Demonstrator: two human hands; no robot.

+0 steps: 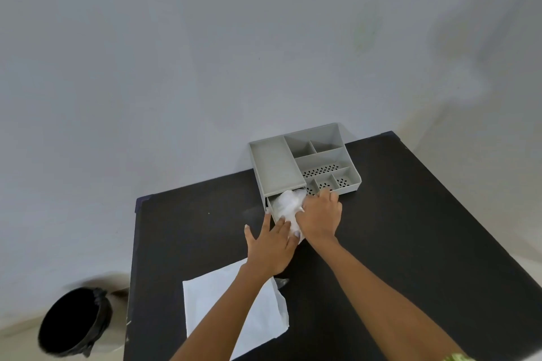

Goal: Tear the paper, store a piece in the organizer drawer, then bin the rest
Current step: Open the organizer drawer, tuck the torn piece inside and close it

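Observation:
A grey desk organizer [275, 167] stands at the back of the black table, its front drawer [271, 205] pulled out. A crumpled white paper piece [289, 205] sits in the drawer. My right hand [321, 217] presses on the piece from the right, fingers curled over it. My left hand [271, 246] lies flat at the drawer's front, fingers spread and touching the paper's lower edge. A larger flat white sheet [264, 313] lies on the table near me, partly under my left forearm.
A round bin with a black liner [73, 322] stands on the floor left of the black table [410, 228]. A plain grey wall rises behind the organizer. The organizer's open compartments [322, 155] hold nothing visible.

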